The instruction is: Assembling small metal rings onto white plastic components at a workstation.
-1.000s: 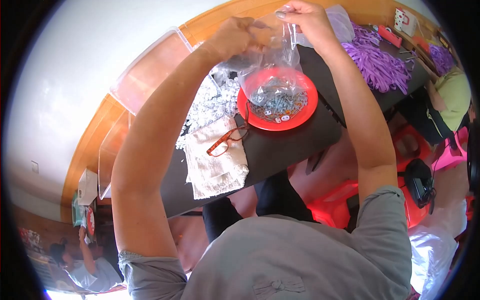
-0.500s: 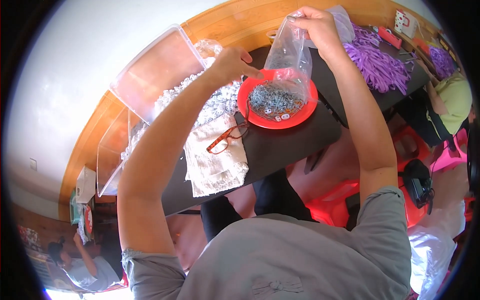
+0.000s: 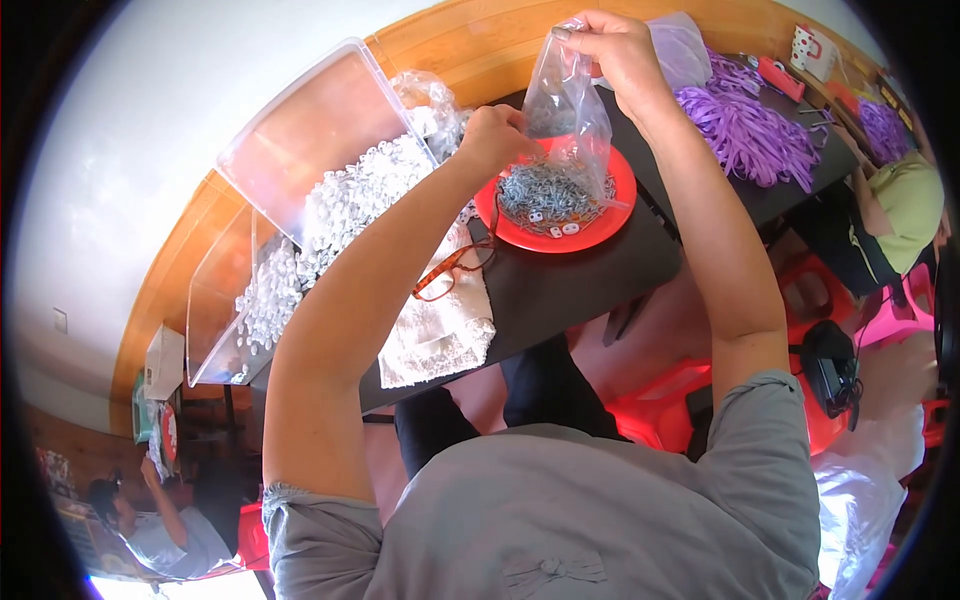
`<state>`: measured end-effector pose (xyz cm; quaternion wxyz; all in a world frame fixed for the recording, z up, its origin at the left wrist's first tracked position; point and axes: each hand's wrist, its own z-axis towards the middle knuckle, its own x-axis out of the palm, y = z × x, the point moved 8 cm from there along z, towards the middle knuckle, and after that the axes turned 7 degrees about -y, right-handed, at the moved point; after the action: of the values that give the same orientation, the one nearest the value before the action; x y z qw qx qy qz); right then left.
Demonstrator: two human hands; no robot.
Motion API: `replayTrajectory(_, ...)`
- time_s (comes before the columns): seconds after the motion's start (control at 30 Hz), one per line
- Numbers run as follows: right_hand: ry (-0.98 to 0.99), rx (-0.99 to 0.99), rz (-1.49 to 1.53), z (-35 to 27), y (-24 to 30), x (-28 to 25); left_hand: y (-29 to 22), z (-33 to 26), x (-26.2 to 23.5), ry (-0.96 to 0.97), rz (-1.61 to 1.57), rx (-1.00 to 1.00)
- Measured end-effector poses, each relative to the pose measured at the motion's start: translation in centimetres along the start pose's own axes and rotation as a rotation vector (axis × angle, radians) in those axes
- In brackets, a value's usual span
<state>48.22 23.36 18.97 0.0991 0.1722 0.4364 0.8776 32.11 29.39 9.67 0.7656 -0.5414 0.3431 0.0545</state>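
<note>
My right hand (image 3: 622, 55) pinches the top of a clear plastic bag (image 3: 575, 85), which hangs down over a red plate (image 3: 590, 238). A heap of small grey metal pieces (image 3: 540, 195) lies on the plate, with a few small white two-holed pieces (image 3: 556, 231) at its near side. At the plate's far left rim is my left hand (image 3: 497, 138), its fingers apart and pointing toward the bag's side. Whether the fingertips touch the bag I cannot make out. Brown-framed glasses (image 3: 437, 282) rest on a folded white cloth (image 3: 440, 335) left of the plate, partly behind my left forearm.
Left of my arm, many small white pieces (image 3: 370, 190) spill from a tilted clear plastic box (image 3: 300, 130). Purple ribbon strips (image 3: 745, 130) and a red stapler-like item (image 3: 780, 78) lie on the right-hand table. People sit at far right (image 3: 905, 205) and lower left (image 3: 175, 535).
My left hand has moved right and closer to the bag. My right hand has shifted slightly left with the bag. More of the white pieces show beside my left arm.
</note>
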Motion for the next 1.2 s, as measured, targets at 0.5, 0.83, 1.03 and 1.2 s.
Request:
replayTrajectory(0.5,-0.101,-0.063,0.021,0.8,1.5,-3.6,-2.6,0.2,-5.7,-0.115,0.009,0.077)
replayTrajectory(0.83,-0.188,-0.083,-0.055,0.2,2.6,-5.2,-5.4,0.4,-8.9,-0.109,0.087,0.150)
replayTrajectory(1.03,-0.202,-0.082,-0.058,0.1,3.2,-5.8,-8.2,-1.2,-10.5,-0.158,0.137,0.234)
replayTrajectory(1.2,-0.173,-0.046,0.105,-0.2,3.3,-4.9,-9.1,-2.2,-11.8,-0.181,0.166,0.236)
